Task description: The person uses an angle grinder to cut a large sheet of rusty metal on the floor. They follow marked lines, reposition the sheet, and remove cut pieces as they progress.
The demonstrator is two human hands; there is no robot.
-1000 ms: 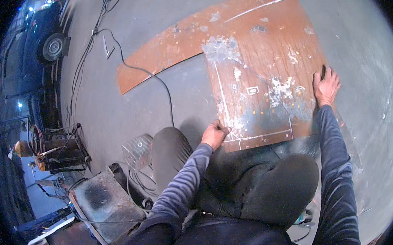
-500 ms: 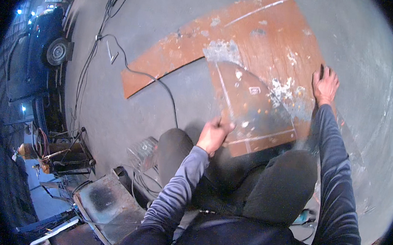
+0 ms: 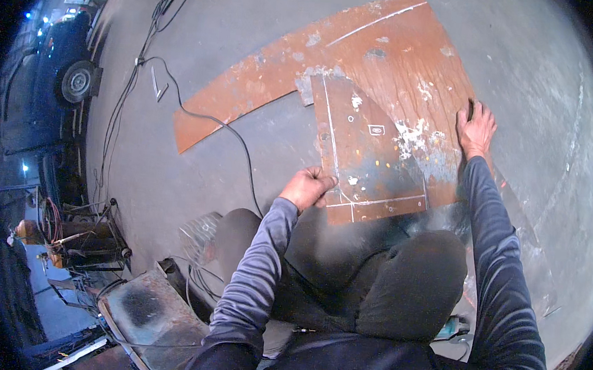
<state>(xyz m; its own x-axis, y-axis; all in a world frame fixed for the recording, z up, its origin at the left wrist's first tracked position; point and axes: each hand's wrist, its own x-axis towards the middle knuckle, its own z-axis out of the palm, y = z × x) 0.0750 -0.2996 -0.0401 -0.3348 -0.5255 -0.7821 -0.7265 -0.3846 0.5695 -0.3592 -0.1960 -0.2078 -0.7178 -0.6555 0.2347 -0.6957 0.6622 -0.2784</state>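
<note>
A large rust-brown metal sheet (image 3: 415,63) with a long tapering arm lies on the floor before me. On top of it rests a smaller brown metal plate (image 3: 374,159) with a curved edge and white chalk lines along its left and near sides. My left hand (image 3: 308,188) pinches the plate's left edge near its close corner, thumb on top. Over at the large sheet's right edge, my right hand (image 3: 478,131) is closed with bent fingers around the rim. Its fingertips are partly hidden.
Black cables (image 3: 235,129) run along the floor, one crossing the sheet's arm. An angled metal piece (image 3: 158,84) lies at left. A rusty metal table (image 3: 157,313) stands lower left, near a gas cylinder (image 3: 83,239). A dark vehicle (image 3: 55,92) is farther left; a teal power tool (image 3: 453,328) sits by my right leg.
The smaller plate has slid away from me over the large sheet, covering more of its grey patch. My left hand moved with it. The whole view has shifted slightly.
</note>
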